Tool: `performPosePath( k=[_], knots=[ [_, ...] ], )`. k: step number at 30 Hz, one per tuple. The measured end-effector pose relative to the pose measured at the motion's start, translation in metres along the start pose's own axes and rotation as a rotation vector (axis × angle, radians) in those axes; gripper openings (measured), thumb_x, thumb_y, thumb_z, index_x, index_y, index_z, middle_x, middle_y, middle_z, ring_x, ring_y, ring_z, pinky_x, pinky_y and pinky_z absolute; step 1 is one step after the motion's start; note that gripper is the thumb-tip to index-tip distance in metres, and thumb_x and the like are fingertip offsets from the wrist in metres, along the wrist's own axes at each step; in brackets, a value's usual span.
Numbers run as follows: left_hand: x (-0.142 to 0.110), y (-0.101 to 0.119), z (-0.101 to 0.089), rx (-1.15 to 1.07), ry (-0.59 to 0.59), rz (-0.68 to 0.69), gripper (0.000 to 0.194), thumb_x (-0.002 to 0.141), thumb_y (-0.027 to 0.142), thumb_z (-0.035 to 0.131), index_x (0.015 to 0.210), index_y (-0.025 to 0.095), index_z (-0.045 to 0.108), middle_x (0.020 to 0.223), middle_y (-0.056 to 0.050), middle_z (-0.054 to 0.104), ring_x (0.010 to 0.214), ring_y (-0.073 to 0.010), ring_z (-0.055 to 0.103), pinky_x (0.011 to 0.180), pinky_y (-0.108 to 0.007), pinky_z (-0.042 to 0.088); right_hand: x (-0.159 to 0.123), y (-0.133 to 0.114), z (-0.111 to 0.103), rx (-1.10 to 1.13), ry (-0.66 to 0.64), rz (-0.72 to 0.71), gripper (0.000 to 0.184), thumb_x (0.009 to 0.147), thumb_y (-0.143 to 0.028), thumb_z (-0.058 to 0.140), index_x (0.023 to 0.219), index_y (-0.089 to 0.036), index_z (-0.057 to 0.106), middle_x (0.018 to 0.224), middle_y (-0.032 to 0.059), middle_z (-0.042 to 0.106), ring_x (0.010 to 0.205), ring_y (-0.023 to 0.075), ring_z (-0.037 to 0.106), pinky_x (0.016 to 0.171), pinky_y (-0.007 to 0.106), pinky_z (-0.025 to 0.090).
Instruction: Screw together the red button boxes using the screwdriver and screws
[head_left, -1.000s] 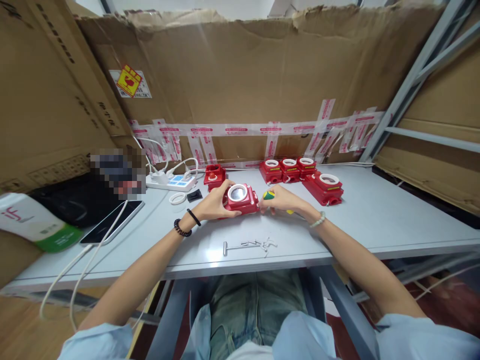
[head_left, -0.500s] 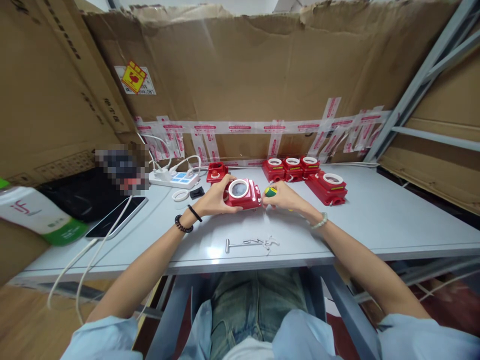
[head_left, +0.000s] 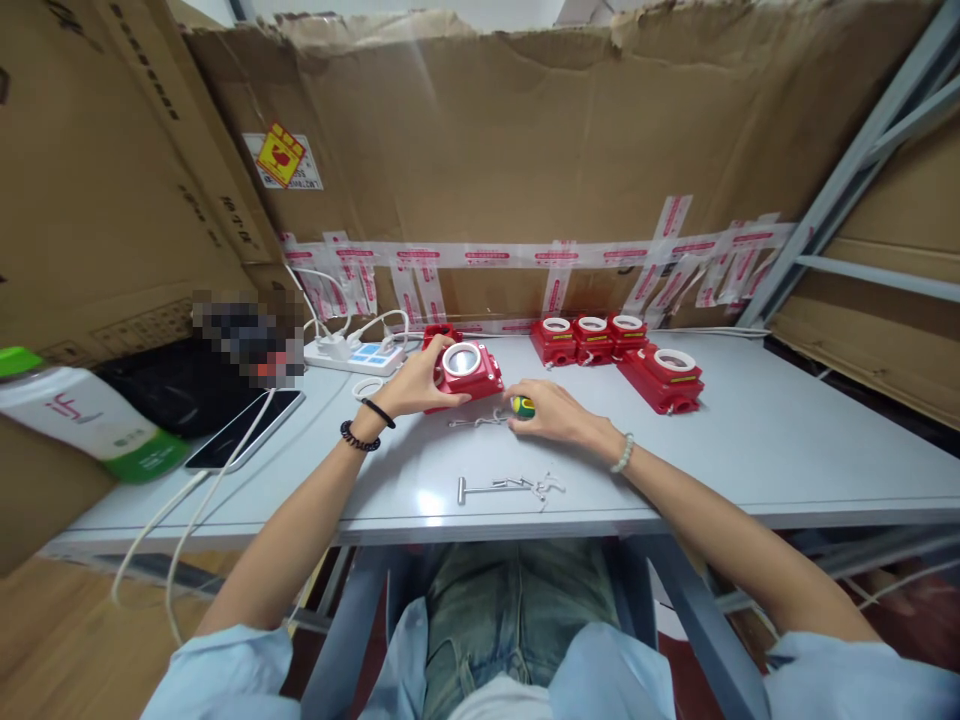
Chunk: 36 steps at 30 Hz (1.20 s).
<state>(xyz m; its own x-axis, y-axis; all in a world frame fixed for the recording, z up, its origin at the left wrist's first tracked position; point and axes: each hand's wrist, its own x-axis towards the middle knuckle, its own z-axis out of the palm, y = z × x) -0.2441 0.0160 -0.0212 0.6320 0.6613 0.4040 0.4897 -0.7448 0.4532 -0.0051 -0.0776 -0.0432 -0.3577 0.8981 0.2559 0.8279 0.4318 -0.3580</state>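
Note:
My left hand [head_left: 415,383] grips a red housing [head_left: 484,377] by its left side, thumb in front and fingers behind. On the housing's face is a round window inside a white ring. A screwdriver [head_left: 523,407] with a green and yellow handle lies in the closed fingers of my right hand [head_left: 559,412], just right of the housing and apart from it. Its shaft cannot be made out. Below the housing, a thin rod with a small chain [head_left: 480,421] rests on the table. Closer to me lies a small T-shaped metal hammer [head_left: 480,488] beside short pins and pale chain.
Several red housings [head_left: 660,378] with white rings stand at the back right. Another red part [head_left: 441,331] is behind my left hand, near a loose white ring [head_left: 367,387] and a power strip [head_left: 360,355]. A phone [head_left: 246,430] and a bottle [head_left: 90,415] occupy the left side.
The red housing has shifted left and tilted in my left hand. My right hand with the screwdriver has drawn left and down, uncovering the thin rod and chain on the table.

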Motion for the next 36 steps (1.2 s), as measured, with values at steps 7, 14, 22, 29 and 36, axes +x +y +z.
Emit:
performPosePath(
  k=[7, 14, 22, 29, 36],
  knots=[
    [0.001, -0.003, 0.004, 0.022, 0.004, 0.014, 0.070, 0.063, 0.044, 0.079, 0.116, 0.020, 0.042, 0.105, -0.007, 0.065, 0.092, -0.0273, 0.065, 0.079, -0.037, 0.049, 0.006, 0.000, 0.006, -0.128, -0.094, -0.021, 0.020, 0.083, -0.018, 0.056, 0.096, -0.018, 0.070, 0.098, 0.0078, 0.063, 0.082, 0.0171, 0.058, 0.073, 0.026, 0.039],
    [0.001, -0.003, 0.007, 0.021, -0.028, 0.040, 0.068, 0.064, 0.045, 0.079, 0.116, 0.021, 0.043, 0.110, -0.007, 0.064, 0.098, -0.0281, 0.065, 0.082, -0.037, 0.050, -0.003, -0.002, -0.008, -0.087, -0.184, -0.013, 0.013, 0.075, -0.017, 0.060, 0.085, -0.016, 0.066, 0.089, 0.0073, 0.067, 0.076, 0.0163, 0.056, 0.069, 0.025, 0.037],
    [0.000, 0.001, 0.005, -0.021, -0.045, 0.025, 0.066, 0.065, 0.044, 0.078, 0.116, 0.021, 0.044, 0.113, -0.007, 0.064, 0.099, -0.0278, 0.065, 0.083, -0.039, 0.050, -0.016, -0.003, -0.035, 0.057, -0.282, 0.042, 0.006, 0.066, -0.022, 0.061, 0.068, -0.017, 0.062, 0.064, -0.0009, 0.060, 0.059, 0.0106, 0.046, 0.058, 0.025, 0.033],
    [-0.001, 0.006, 0.010, 0.014, -0.068, 0.006, 0.070, 0.063, 0.047, 0.077, 0.119, 0.021, 0.044, 0.115, -0.008, 0.063, 0.100, -0.0294, 0.064, 0.085, -0.041, 0.050, -0.029, -0.011, -0.039, 0.205, -0.420, 0.016, 0.010, 0.064, -0.025, 0.062, 0.066, -0.015, 0.062, 0.062, -0.0029, 0.059, 0.057, 0.0097, 0.046, 0.057, 0.023, 0.036],
    [-0.003, 0.007, 0.012, -0.002, -0.075, 0.042, 0.070, 0.064, 0.045, 0.078, 0.121, 0.021, 0.045, 0.116, -0.009, 0.062, 0.101, -0.0292, 0.063, 0.085, -0.041, 0.049, -0.055, -0.010, -0.057, 0.254, -0.431, 0.063, 0.008, 0.066, -0.022, 0.060, 0.068, -0.016, 0.065, 0.065, -0.0024, 0.061, 0.061, 0.0110, 0.049, 0.061, 0.023, 0.040]
  ],
)
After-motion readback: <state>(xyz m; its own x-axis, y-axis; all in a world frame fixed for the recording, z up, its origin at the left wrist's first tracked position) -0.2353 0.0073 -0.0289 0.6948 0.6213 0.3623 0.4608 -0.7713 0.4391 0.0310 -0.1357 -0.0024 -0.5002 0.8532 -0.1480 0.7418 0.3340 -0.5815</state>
